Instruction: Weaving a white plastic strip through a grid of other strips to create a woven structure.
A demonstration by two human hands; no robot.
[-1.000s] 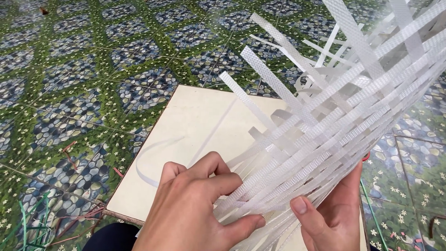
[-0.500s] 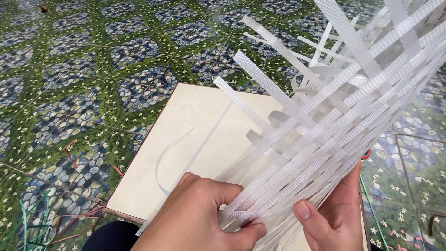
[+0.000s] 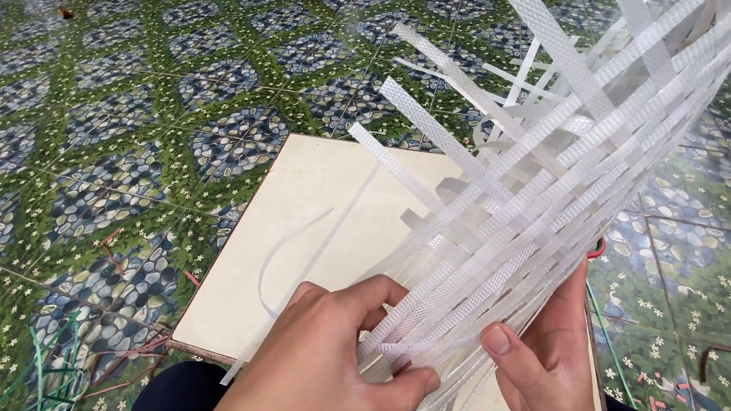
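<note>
A half-woven piece of white plastic strapping (image 3: 548, 175) is held tilted up over a cream board (image 3: 320, 221); its loose strip ends fan out toward the upper right. My left hand (image 3: 335, 350) grips the lower edge of the weave, thumb pressed against the strips. My right hand (image 3: 541, 342) holds the same edge from the right, thumb on top and fingers behind the strips. One loose white strip (image 3: 282, 259) curls down onto the board beside my left hand.
The floor (image 3: 137, 114) is patterned tile in green and blue with pebble motifs. Green strap scraps (image 3: 46, 365) lie at the lower left, thin reddish scraps (image 3: 114, 251) near the board's left edge, and something red (image 3: 598, 247) shows behind the weave.
My left hand has slid lower along the weave's edge and curled tighter on the strips. The loose strip on the board has shifted. My right hand has stayed in place.
</note>
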